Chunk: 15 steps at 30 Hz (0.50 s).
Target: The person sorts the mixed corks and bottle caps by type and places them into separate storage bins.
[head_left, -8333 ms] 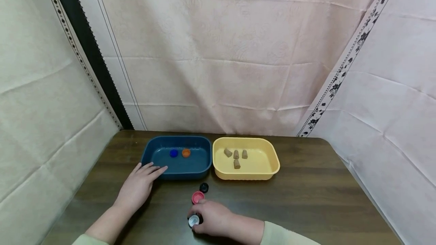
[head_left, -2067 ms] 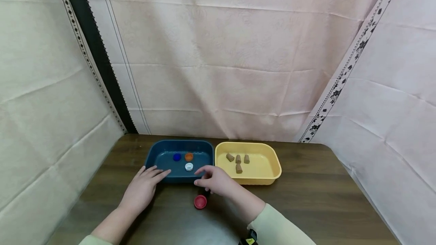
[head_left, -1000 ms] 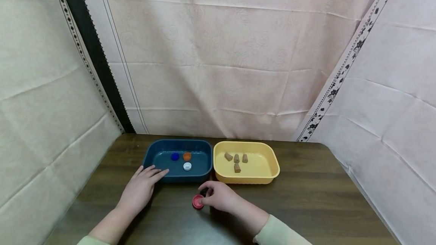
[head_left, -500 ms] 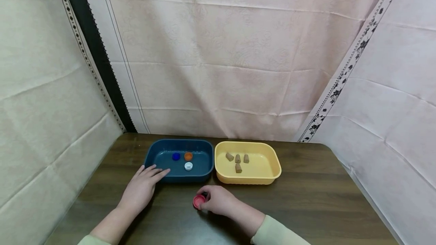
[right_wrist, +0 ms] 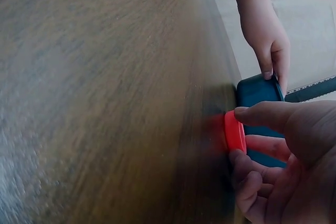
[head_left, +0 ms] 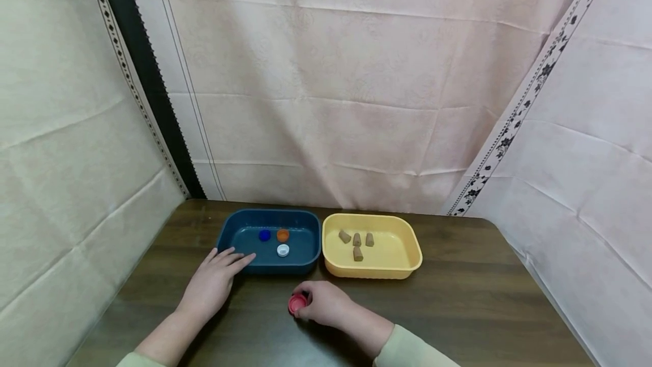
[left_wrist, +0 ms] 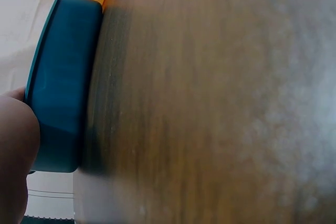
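Note:
My right hand [head_left: 328,304] pinches a red bottle cap [head_left: 297,303] between thumb and fingers, in front of the two trays. The right wrist view shows this red cap [right_wrist: 235,132] on edge at the fingertips. My left hand [head_left: 211,282] rests at the front left corner of the blue tray [head_left: 270,269], its fingers fairly straight over the rim. Inside that tray lie a dark blue cap [head_left: 264,235], an orange cap [head_left: 282,235] and a white cap [head_left: 282,250]. The black cap seen earlier is mostly hidden by my right hand.
A yellow tray [head_left: 377,272] stands right beside the blue one and holds several tan tapered corks [head_left: 358,254]. Both trays sit near the back edge of the dark wooden table [head_left: 458,299]. Pale cloth [head_left: 331,101] hangs behind and at both sides.
The white cap went from the right hand into the blue tray. The right hand then drew back to the table and took the red cap in its fingertips. The left hand stayed at the tray.

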Tool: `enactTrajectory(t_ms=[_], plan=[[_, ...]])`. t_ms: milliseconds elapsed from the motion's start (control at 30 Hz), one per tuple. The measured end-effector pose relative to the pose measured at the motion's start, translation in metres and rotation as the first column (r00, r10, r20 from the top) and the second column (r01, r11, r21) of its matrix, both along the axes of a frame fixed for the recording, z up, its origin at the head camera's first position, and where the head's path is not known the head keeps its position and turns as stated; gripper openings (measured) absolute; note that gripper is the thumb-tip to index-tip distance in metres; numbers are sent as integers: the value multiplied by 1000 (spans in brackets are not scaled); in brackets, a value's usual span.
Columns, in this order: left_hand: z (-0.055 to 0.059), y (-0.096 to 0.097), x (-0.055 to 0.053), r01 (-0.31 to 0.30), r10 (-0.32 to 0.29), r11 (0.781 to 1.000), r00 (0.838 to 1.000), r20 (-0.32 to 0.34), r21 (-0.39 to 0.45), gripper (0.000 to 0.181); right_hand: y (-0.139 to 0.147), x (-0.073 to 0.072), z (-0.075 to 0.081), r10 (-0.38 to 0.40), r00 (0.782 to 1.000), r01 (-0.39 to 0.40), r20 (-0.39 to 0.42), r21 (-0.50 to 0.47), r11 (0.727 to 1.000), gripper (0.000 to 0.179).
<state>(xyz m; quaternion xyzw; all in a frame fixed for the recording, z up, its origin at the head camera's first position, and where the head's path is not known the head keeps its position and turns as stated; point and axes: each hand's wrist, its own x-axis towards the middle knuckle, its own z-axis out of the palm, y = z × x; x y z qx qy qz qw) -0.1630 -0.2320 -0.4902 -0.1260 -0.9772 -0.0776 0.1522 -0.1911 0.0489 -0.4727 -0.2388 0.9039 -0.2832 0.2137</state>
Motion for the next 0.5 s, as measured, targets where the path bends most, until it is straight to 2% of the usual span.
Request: enactTrajectory(t_ms=[167,500], plan=[[-1,0,0,-1,1,1000,1000,-11,-3,56,0,1,0,13,999,-13,-34,15,1000,36],[0,-1,-1,-11,11,1000,1000,18,-8,53,-2,1,-7,38,996,-34,-85,57,998,38]])
